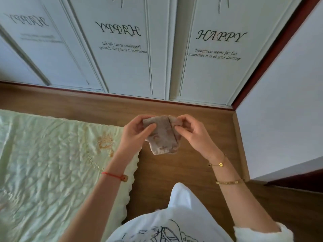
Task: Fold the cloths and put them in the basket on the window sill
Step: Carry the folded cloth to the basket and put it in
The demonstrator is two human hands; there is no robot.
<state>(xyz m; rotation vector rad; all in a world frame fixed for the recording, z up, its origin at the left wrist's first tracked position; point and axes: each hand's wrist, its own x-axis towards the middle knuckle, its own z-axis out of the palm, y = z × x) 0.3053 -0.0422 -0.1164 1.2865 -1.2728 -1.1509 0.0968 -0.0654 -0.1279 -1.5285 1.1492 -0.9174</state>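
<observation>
A small beige-brown patterned cloth point(161, 137), folded into a compact rectangle, hangs in the air in front of me above the wooden floor. My left hand point(138, 131) grips its upper left side, thumb across the front. My right hand point(189, 132) pinches its upper right corner between thumb and fingers. The lower end of the cloth dangles free. No basket or window sill is in view.
A bed with a pale green quilted cover point(52, 163) fills the left side. White wardrobe doors point(125, 58) with "HAPPY" lettering stand ahead. A white wall point(283, 110) rises on the right. Brown wooden floor point(174, 172) runs between bed and wall.
</observation>
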